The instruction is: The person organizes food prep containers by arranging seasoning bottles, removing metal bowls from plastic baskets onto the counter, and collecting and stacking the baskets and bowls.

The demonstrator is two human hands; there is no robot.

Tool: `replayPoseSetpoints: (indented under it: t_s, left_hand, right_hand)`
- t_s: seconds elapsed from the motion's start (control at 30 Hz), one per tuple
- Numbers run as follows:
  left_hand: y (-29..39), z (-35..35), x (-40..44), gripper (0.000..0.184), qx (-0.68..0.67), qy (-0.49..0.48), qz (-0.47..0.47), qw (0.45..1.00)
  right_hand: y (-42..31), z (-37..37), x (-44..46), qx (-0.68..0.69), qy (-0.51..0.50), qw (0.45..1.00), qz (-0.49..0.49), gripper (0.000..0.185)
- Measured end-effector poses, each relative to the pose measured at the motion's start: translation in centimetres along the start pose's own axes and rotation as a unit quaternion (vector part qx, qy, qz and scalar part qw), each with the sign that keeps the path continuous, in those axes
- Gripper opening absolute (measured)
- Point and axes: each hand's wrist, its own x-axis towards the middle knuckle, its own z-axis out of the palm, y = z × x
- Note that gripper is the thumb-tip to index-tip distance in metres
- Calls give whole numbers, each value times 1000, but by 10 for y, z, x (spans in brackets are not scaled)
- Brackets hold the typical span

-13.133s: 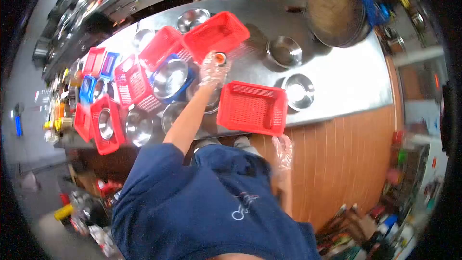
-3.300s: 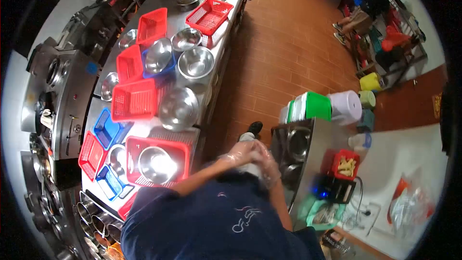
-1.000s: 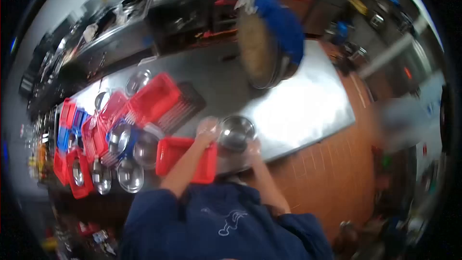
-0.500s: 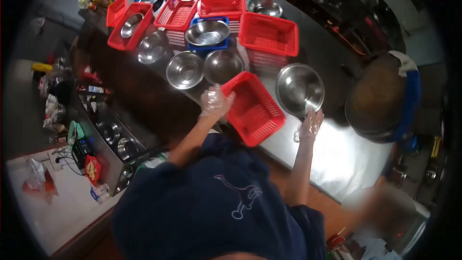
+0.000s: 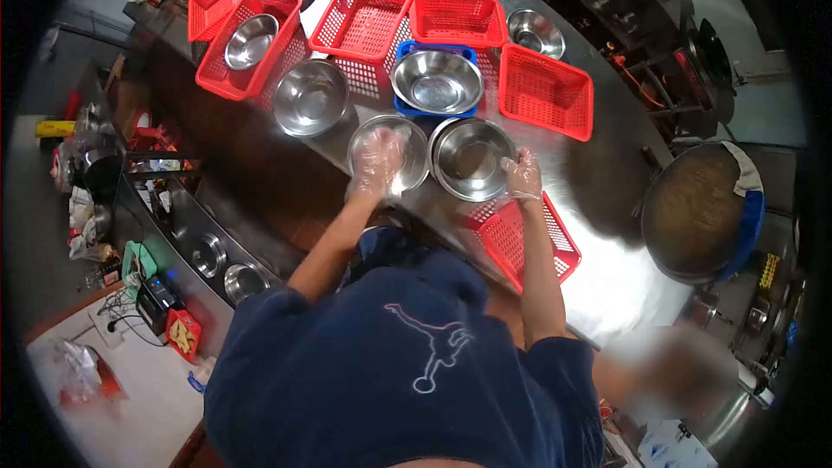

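At one steel bowl [image 5: 472, 184], right fingers [image 5: 524, 159] grip its rim, nearly closed.

and no words or numbers can be read here, just an outlined figure [image 5: 429, 347] with a ball, showing on the navy shirt [image 5: 347, 381].

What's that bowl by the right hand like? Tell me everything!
The silvery bowl is round and shiny, and looks like metal. Its mouth faces up, and the bottom inside looks brownish, maybe a reflection. Another rim peeks out at its left, so it seems stacked in a second bowl. It's over the metal table, and the right hand, in a clear glove, holds its right edge.
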Motion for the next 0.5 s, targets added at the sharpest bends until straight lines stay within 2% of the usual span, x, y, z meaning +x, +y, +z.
replayPoseSetpoints:
  t_s: [0.03, 0.07, 0.1, 0.13, 0.2, 0.27, 0.3, 0.37, 0.4, 0.43, 0.47, 0.5]
  left_hand:
    - [-43, 11, 27, 29, -14, 11, 54, 998]
    - [-1, -6, 41, 29, -154, -18, -79, 985]
    - [46, -24, 52, 30, -287, -49, -211, 933]
    - [48, -22, 64, 30, -288, -54, -212, 932]
    - [51, -18, 89, 33, -203, -103, -223, 948]
    - [57, -10, 98, 33, -227, -121, -235, 937]
    - [61, -8, 101, 34, -248, -133, -248, 927]
    - [59, -13, 102, 31, -251, -176, -273, 912]
    - [52, -11, 102, 29, -281, -179, -228, 915]
    - [52, -11, 100, 26, -311, -181, -183, 915]
    - [55, -8, 102, 24, -300, -151, -248, 909]
    - [52, -9, 99, 24, -298, -152, -249, 909]
  right_hand:
    - [-1, 5, -2, -49, 24, 998, 7, 25]
    - [-19, 1, -9, -41, 10, 999, 22, 29]
    - [-18, 3, -8, -44, 13, 999, 26, 29]
    - [-15, 3, -6, -68, 15, 997, 44, 33]
    - [-13, 6, -2, -93, 22, 993, 65, 38]
    - [-11, 9, 2, -154, 11, 988, 10, 41]
    - [-14, 11, 2, -155, 14, 988, 14, 41]
    - [-32, 18, 1, -195, -55, 973, 114, 42]
    - [-41, 21, 7, -248, -108, 949, 162, 43]
    - [-36, 24, 8, -246, -110, 948, 168, 43]
    - [-30, 28, 8, -224, -109, 953, 171, 42]
    - [-20, 32, 9, -202, -108, 958, 174, 41]
